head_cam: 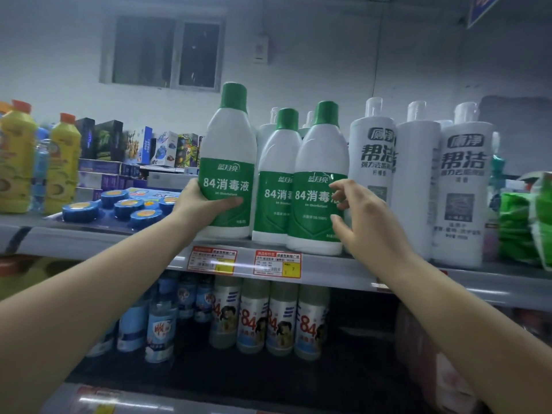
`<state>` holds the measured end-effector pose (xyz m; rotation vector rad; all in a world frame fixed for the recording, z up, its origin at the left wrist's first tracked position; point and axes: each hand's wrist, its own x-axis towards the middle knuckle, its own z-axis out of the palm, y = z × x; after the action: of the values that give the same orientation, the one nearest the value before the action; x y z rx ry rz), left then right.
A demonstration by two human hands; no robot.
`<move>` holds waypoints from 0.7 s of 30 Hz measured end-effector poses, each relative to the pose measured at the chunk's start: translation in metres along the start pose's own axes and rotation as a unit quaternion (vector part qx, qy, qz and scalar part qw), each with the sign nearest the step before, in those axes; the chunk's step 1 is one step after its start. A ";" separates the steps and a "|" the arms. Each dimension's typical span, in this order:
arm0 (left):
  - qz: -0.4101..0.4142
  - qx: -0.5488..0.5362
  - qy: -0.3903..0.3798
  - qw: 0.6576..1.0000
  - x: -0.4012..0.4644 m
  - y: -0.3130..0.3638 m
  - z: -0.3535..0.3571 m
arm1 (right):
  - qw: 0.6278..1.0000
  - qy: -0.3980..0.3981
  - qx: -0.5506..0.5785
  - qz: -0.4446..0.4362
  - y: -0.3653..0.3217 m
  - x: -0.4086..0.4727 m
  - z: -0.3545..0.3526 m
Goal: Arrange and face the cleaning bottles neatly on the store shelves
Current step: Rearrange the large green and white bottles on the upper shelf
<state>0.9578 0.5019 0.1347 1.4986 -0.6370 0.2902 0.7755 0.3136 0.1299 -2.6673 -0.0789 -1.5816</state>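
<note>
Three green-capped 84 disinfectant bottles stand at the top shelf [328, 265] edge. Left hand [203, 201] wraps fingers round the tallest-looking left bottle [228, 162] at its label; right hand [358, 216], fingers spread, hovers by the right bottle [319, 186]. Likely heavy, stiff, slick plastic: grip mid-body.

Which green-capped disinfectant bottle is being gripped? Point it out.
The leftmost green-capped bottle. The left hand wraps around its label, and it stands taller in view than the other two; the right hand only hovers open by the rightmost bottle.

Glossy plastic bottles [228, 162] (green printed labels) on smooth metal shelf [328, 268].
</note>
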 end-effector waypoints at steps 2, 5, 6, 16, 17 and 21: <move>0.029 -0.008 0.023 0.999 -0.001 0.008 0.004 | 1.000 0.003 -0.004 -0.007 0.000 0.003 -0.002; 0.078 -0.026 0.038 0.996 -0.009 0.035 0.012 | 1.000 0.002 0.008 -0.009 -0.002 0.006 -0.007; 0.086 -0.034 0.032 0.995 -0.014 0.045 0.014 | 1.000 -0.001 0.017 -0.007 -0.002 0.007 -0.009; 0.103 -0.166 -0.173 0.965 -0.074 0.098 0.085 | 0.945 -0.026 0.310 0.104 -0.014 0.013 -0.035; 0.101 -0.179 -0.185 0.961 -0.075 0.100 0.093 | 0.940 -0.016 0.324 0.108 -0.011 0.013 -0.038; 0.094 -0.214 -0.230 0.945 -0.075 0.107 0.115 | 0.939 0.017 0.322 0.123 0.001 0.010 -0.056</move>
<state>0.8139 0.4127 0.1756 1.0854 -1.1426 -0.0641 0.7317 0.3093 0.1652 -2.0504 -0.2106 -1.2456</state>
